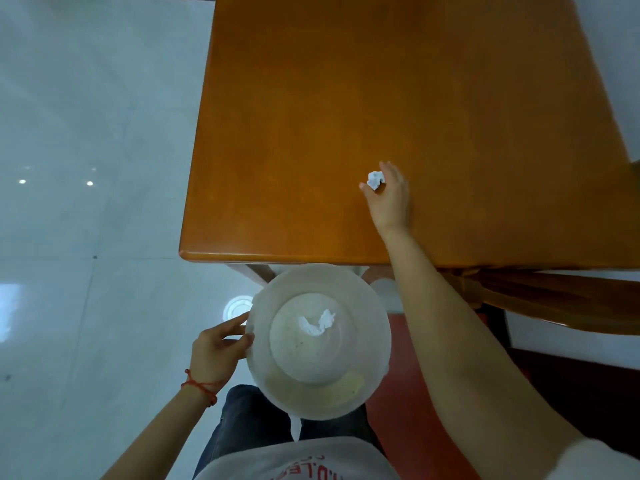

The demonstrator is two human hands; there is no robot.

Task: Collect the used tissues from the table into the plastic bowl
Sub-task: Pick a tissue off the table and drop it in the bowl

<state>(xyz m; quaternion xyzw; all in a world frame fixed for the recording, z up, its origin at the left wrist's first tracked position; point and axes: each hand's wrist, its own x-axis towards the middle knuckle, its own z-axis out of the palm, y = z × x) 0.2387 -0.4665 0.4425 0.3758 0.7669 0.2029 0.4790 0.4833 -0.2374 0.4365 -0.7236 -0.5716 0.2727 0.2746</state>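
A translucent white plastic bowl (363,327) hangs in front of the table's near edge, held at its left rim by my left hand (216,348). One crumpled white tissue (317,323) lies in the bowl's bottom. On the orange wooden table (311,133), my right hand (389,195) reaches out and pinches a small balled-up white tissue (375,179) between thumb and fingers. No other tissue shows on the tabletop.
A glossy white tiled floor (86,168) spreads to the left. A wooden chair (554,299) stands at the right under the table edge, with red floor (415,393) below. A round white floor fitting (237,306) sits near the bowl.
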